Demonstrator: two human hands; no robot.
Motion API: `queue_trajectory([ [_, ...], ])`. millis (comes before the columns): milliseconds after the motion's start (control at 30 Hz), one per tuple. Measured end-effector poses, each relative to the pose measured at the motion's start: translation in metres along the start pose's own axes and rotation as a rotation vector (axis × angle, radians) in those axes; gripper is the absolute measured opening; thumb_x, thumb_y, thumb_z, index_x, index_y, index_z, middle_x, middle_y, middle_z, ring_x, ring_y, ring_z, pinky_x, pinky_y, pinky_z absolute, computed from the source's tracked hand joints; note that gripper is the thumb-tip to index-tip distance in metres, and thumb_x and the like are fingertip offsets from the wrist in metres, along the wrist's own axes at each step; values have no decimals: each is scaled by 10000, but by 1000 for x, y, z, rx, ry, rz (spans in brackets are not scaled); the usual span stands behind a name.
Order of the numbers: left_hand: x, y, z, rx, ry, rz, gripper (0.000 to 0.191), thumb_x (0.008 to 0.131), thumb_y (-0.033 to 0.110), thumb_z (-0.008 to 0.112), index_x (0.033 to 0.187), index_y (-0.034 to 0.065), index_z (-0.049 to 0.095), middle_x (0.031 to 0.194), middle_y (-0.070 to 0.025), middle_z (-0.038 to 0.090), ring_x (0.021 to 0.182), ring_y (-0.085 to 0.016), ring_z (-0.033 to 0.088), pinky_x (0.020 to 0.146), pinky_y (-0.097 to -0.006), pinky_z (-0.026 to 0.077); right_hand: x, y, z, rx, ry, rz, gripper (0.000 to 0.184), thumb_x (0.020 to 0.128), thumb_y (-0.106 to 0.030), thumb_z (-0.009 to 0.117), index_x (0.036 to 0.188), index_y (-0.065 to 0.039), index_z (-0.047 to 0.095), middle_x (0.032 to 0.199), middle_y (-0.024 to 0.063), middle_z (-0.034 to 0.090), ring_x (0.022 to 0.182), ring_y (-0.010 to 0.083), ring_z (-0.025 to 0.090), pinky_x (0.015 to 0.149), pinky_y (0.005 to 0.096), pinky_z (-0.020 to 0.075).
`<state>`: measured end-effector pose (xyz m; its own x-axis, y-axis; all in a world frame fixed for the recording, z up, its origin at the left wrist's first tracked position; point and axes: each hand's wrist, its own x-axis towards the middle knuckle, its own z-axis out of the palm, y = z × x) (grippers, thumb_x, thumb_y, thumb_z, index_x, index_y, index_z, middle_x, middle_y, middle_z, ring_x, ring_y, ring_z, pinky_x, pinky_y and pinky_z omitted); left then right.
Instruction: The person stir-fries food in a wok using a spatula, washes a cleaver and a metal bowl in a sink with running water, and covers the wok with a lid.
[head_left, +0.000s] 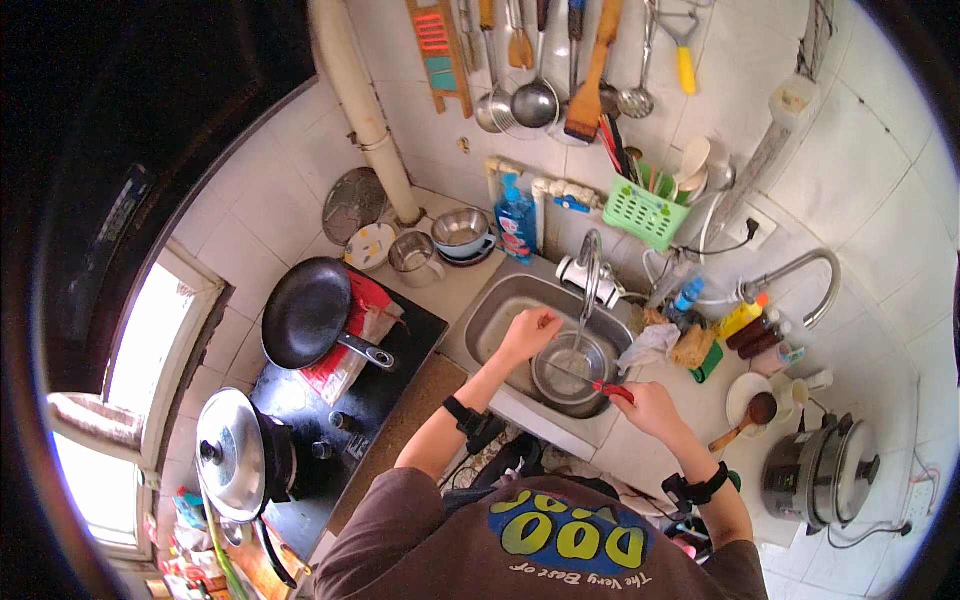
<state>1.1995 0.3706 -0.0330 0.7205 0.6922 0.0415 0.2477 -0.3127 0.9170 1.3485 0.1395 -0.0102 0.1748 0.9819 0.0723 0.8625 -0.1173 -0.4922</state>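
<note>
My right hand (649, 406) grips the red handle of a small knife (616, 391). Its thin blade points left across a round metal basin (568, 390) in the stainless steel sink (491, 319). Water runs from the curved faucet (592, 262) into the basin. Above the basin's upper left rim is my left hand (534, 333), its fingers curled; whether anything small is inside them is hidden.
A black frying pan (307, 313) lies on a red packet (367, 300) on the stove at left, near a lidded wok (234, 454). Blue bottled detergent (516, 221) stands behind the sink. To the right are sponges (691, 347), sauce bottles (754, 334) and an electric cooker (799, 469).
</note>
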Motion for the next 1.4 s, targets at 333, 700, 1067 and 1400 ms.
queue_trajectory([
  [333,-30,150,-77,-73,767,442,124,803,116,591,762,11,539,642,-48,502,592,-129,402,541,-270,332,80,-82,-58,1052,40,328,266,810,-271,620,704,-41,541,575,-5,508,417,47,405,383,196,288],
  [700,33,188,-149,85,1002,623,135,830,150,546,844,16,543,821,-97,519,814,-232,454,755,-328,353,302,-198,-120,1515,268,-27,226,822,-260,604,787,-47,538,604,15,510,451,71,415,401,210,305],
  [1067,82,152,-177,-159,973,504,180,835,187,557,868,10,561,818,-67,556,774,-167,481,645,-286,375,443,-206,-137,1647,317,-179,239,835,-287,587,822,-65,502,642,27,515,480,80,426,421,210,338],
  [1400,98,137,-180,-238,896,464,210,841,194,544,852,-15,557,768,-85,551,739,-176,490,684,-293,394,468,-197,-116,1624,345,-140,265,838,-326,571,888,-71,515,696,43,565,494,95,472,445,225,388],
])
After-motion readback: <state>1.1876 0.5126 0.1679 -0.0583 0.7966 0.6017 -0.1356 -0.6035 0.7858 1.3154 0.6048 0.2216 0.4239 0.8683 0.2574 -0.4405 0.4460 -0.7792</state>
